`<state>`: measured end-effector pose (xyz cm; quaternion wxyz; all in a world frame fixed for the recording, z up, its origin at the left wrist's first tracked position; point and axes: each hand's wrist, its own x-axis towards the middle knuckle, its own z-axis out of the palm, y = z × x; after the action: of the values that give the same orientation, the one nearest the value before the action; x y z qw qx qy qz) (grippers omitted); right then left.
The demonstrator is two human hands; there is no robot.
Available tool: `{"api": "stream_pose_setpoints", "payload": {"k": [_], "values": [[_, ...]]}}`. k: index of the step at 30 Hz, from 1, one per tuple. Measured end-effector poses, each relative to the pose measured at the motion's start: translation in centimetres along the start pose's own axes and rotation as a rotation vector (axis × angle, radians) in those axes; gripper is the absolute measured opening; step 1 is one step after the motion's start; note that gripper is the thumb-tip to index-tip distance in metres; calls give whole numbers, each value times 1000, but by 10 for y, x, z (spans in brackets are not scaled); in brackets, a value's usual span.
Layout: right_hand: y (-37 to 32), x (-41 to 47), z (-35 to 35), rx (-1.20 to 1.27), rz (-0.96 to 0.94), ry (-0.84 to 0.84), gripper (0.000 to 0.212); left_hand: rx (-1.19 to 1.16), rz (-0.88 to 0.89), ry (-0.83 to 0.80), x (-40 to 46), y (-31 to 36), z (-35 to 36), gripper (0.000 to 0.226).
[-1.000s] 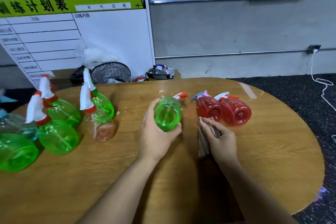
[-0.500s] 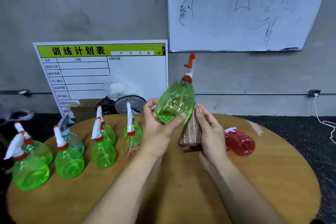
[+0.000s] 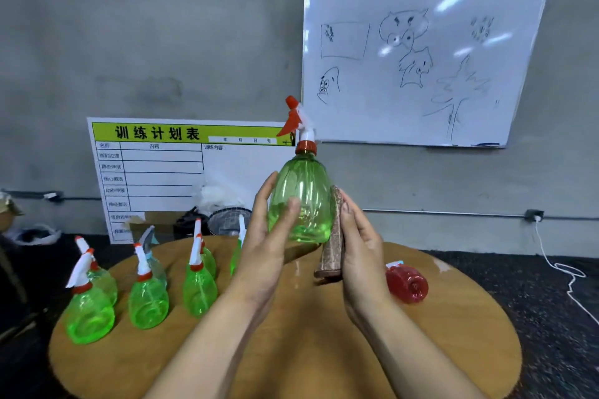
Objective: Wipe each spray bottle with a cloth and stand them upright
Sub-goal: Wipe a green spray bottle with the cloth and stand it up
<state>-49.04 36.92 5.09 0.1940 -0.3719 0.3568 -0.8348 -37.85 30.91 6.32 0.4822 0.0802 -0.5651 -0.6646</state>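
I hold a green spray bottle (image 3: pixel 303 194) with a red-and-white trigger head upright in the air above the round wooden table (image 3: pixel 453 350). My left hand (image 3: pixel 267 246) grips its left side, thumb across the front. My right hand (image 3: pixel 361 243) holds a folded brown cloth (image 3: pixel 334 236) flat against the bottle's right side. Several green bottles (image 3: pixel 147 300) stand upright at the table's left. A red bottle (image 3: pixel 406 283) lies on its side to the right of my right hand.
A planning board (image 3: pixel 155 172) leans on the wall behind the table, with a wire basket (image 3: pixel 223 220) and bags at its foot. A whiteboard (image 3: pixel 421 58) hangs above. A white cable (image 3: pixel 564 272) trails over the dark floor at the right.
The green bottle went from lying on the table to upright in the air. My right hand lifted the cloth off the table and laid it against the bottle. The view tilted upward.
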Motion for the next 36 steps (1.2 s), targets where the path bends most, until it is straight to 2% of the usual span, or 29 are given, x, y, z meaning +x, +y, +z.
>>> {"api": "stream_pose_setpoints", "payload": {"k": [6,10,14,19,22,27,29,32,36], "values": [[-29,-12,17,-76,-24,-74,35,-33,77,40,-26,34,-2,73],[-36,-34,30,-140,-34,-126,32,-82,65,77,-53,49,-11,73],[-34,-70,38,-125,9,-182,27,-19,71,117,-91,55,-28,72],[-29,-98,42,-243,-22,-243,25,-12,58,162,-130,51,-54,58],[-39,-96,51,-282,-111,-288,24,7,69,185,-148,48,-61,47],[-42,-95,73,-601,-354,-470,24,207,103,220,-169,42,-71,53],[-31,-102,76,-750,-437,-486,25,268,100,240,-178,38,-77,58],[-10,-124,70,-820,-514,-520,27,296,53,252,-192,32,-89,57],[21,-168,50,-923,-758,-752,29,230,-38,286,-211,26,-105,45]]}}
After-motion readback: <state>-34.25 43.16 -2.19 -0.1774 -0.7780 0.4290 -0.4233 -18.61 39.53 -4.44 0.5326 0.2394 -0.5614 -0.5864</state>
